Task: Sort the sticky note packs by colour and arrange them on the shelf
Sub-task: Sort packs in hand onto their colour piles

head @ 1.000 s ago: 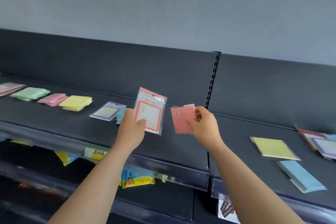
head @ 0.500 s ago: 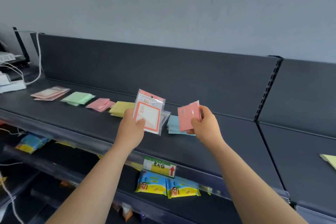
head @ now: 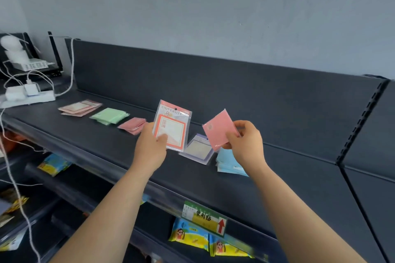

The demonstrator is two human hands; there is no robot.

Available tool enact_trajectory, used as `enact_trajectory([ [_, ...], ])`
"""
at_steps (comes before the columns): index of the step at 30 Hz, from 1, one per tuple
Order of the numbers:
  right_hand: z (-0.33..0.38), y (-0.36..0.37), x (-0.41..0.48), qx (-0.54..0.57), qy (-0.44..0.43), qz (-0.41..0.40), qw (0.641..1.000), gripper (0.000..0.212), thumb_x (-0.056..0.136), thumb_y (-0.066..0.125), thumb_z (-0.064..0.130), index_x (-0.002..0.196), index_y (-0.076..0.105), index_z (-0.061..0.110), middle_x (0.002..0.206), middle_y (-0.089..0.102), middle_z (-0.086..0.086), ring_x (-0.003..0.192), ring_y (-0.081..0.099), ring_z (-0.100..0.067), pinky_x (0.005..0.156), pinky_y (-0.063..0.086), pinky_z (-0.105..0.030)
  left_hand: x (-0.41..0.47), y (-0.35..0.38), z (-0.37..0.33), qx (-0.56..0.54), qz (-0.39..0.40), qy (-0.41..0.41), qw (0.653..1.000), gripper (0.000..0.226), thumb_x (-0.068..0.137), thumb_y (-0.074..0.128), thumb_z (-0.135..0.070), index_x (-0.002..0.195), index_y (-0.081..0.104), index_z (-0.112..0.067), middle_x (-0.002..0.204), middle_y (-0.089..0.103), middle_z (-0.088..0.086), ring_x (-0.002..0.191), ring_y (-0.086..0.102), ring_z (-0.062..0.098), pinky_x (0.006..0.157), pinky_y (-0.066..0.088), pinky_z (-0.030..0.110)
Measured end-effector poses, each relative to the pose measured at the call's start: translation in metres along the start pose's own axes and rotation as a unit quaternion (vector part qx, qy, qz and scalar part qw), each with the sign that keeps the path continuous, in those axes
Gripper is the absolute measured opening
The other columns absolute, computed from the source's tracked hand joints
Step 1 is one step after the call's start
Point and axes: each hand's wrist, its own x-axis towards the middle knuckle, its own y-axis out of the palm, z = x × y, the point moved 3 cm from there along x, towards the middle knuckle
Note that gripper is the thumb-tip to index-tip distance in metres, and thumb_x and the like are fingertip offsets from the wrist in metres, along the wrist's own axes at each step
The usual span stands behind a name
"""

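Note:
My left hand (head: 150,149) grips an orange-bordered pack in clear wrap (head: 172,129), held upright above the dark shelf (head: 102,145). My right hand (head: 245,142) pinches a plain pink pack (head: 218,128) by its lower right corner. Along the shelf lie a peach-bordered pile (head: 80,108), a green pile (head: 109,115) and a pink pile (head: 132,125). Below my hands sit a purple-bordered pack (head: 197,151) and a light blue pile (head: 227,161). A yellow pile seen earlier is hidden behind my left hand.
A white power strip (head: 27,97) with plugs and cables sits at the shelf's left end beside a router (head: 30,64). A price label (head: 204,218) hangs on the shelf's front rail. Yellow and blue packets (head: 190,235) lie on the lower shelf.
The view has swung left along the shelf, bringing the sorted piles and the power strip into sight. Both hands keep their packs; the pink pack has tilted more toward me.

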Motion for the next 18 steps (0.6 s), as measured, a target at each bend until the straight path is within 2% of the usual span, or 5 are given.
enact_trajectory([
  [4,0.005,0.034,0.008,0.018,-0.008,0.015,1.0,0.018,0.088,0.05,0.007,0.103,0.055,0.015,0.101,0.067,-0.004,0.068,0.07,-0.02,0.049,0.048,-0.014,0.014,-0.028,0.024,-0.014,-0.034,-0.024,0.999,0.038,0.097,0.051,-0.012,0.132,0.045,-0.024,0.125,0.061,-0.004,0.106,0.062,0.018,0.078,0.059,0.036],
  [7,0.012,0.064,0.016,0.013,-0.015,0.03,0.999,0.018,0.089,0.049,0.008,0.103,0.055,0.016,0.099,0.067,-0.002,0.073,0.071,-0.02,0.052,0.05,-0.015,0.03,-0.052,0.038,-0.021,-0.068,-0.046,0.996,0.032,0.096,0.05,-0.011,0.126,0.044,-0.019,0.122,0.06,-0.001,0.103,0.062,0.02,0.076,0.057,0.035],
  [12,0.027,0.13,0.028,-0.005,-0.029,0.055,0.998,0.017,0.089,0.051,0.008,0.099,0.057,0.019,0.096,0.066,0.0,0.071,0.07,-0.019,0.066,0.058,-0.032,0.064,-0.096,0.056,-0.016,-0.096,-0.05,0.994,0.028,0.097,0.049,-0.01,0.12,0.04,-0.022,0.122,0.056,0.0,0.104,0.059,0.022,0.081,0.056,0.039],
  [15,0.039,0.175,0.035,-0.026,-0.035,0.067,0.997,0.019,0.091,0.051,0.009,0.105,0.061,0.017,0.095,0.065,-0.001,0.06,0.067,-0.013,0.048,0.048,-0.016,0.091,-0.122,0.072,-0.008,-0.091,-0.057,0.994,0.031,0.097,0.049,-0.01,0.126,0.041,-0.02,0.123,0.058,0.001,0.105,0.06,0.023,0.082,0.056,0.041],
  [18,0.046,0.215,0.046,-0.036,-0.026,0.06,0.997,0.021,0.093,0.051,0.01,0.111,0.06,0.015,0.095,0.061,0.001,0.057,0.064,-0.01,0.045,0.041,-0.009,0.122,-0.144,0.086,0.006,-0.066,-0.051,0.996,0.025,0.097,0.047,-0.011,0.12,0.044,-0.021,0.116,0.058,-0.001,0.098,0.06,0.022,0.072,0.053,0.033],
])
